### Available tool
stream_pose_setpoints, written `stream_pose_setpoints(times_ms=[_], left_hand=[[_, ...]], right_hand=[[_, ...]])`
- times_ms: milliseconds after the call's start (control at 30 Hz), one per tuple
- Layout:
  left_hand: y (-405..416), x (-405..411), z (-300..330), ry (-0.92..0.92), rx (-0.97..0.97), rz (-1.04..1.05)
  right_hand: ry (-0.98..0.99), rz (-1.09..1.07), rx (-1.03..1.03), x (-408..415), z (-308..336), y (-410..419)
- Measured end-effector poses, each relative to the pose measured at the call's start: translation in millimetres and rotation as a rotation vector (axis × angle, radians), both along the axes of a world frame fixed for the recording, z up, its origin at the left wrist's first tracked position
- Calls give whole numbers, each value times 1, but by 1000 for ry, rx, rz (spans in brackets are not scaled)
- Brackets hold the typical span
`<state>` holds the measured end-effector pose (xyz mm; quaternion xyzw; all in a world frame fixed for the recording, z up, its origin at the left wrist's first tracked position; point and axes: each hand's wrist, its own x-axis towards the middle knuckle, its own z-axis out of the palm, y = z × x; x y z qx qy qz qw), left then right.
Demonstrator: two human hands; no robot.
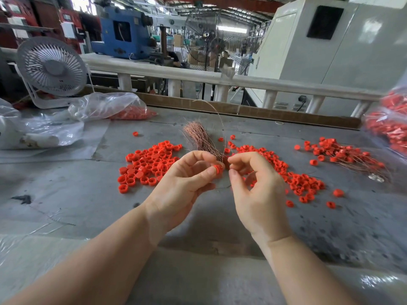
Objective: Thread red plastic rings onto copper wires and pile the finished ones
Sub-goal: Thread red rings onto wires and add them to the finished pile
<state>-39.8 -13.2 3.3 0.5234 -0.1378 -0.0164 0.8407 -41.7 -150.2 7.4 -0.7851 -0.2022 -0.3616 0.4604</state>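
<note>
Left hand (187, 183): raised above the grey table (66, 194), thumb and forefinger pinching one red ring (217, 169), remaining fingers curled beneath. Right hand (253, 183): raised just beside the left, thumb and forefinger tips drawn together at the ring's edge, apparently pinching a single copper wire (221, 119); wire too thin near the fingertips to confirm the contact. Wire arcing up and away from the hands over the table.

Bundle of copper wires (199, 137): lying on the table directly behind both hands, far end fanned out, near end hidden by the fingers.

Loose red rings, left heap (147, 164): on the table left of the bundle. Loose red rings, right heap (293, 175): right of the bundle, partly hidden by the right hand, with strays at its edges.

Finished pile (345, 154): rings threaded on wires, at the right of the table, well apart from the hands.

Clear plastic bag of red rings (114, 108): far left of the table, beside a white desk fan (51, 70). Second bag of red parts (389, 128): at the right edge, blurred.
</note>
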Motion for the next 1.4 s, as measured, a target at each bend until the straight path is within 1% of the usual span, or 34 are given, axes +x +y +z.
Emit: stream_pose_setpoints(times_ms=[167, 367, 467, 600, 800, 933, 1133, 1300, 1400], left_hand=[[0, 1, 0, -52, -15, 25], [0, 1, 1, -97, -12, 45], [0, 0, 1, -116, -6, 49], [0, 0, 1, -141, -35, 46], [-2, 2, -2, -159, -15, 115], [-2, 2, -1, -126, -56, 71], [1, 2, 0, -61, -153, -77], [3, 2, 0, -82, -192, -176], [3, 1, 2, -102, -166, -160]], right_hand=[[136, 62, 37, 0, 1, 2], [189, 116, 74, -3, 4, 1], [258, 142, 83, -3, 4, 2], [360, 218, 147, -2, 5, 1], [481, 340, 225, -3, 6, 4], [447, 357, 255, -2, 5, 2], [418, 396, 281, -1, 5, 2], [432, 467, 310, -2, 6, 2], [443, 490, 321, -3, 6, 2]])
